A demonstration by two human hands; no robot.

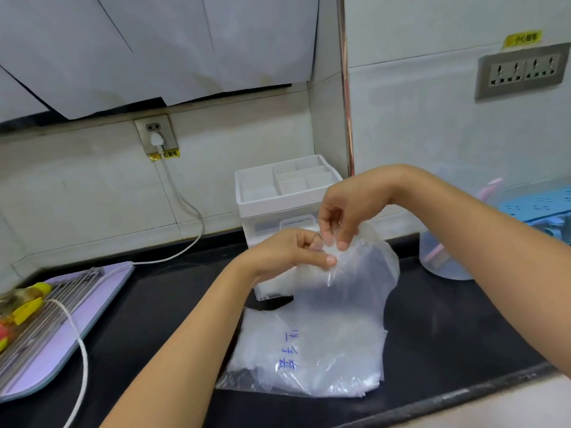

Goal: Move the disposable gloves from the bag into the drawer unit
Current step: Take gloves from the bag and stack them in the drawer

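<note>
Clear plastic bag (309,350) holding disposable gloves (256,350) lies on the black counter (154,319) beneath both hands | left hand (290,251) and right hand (349,208) pinch its film top | drawer unit (265,196) just behind them | judged early: gloves apparently all still bagged.

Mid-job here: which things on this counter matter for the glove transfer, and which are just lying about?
Job: bag of gloves; clear plastic sheet, likely a glove, pinched by left hand and right hand; drawer unit.
Lying about: purple tray; white cable; clear jug; blue rack.
</note>
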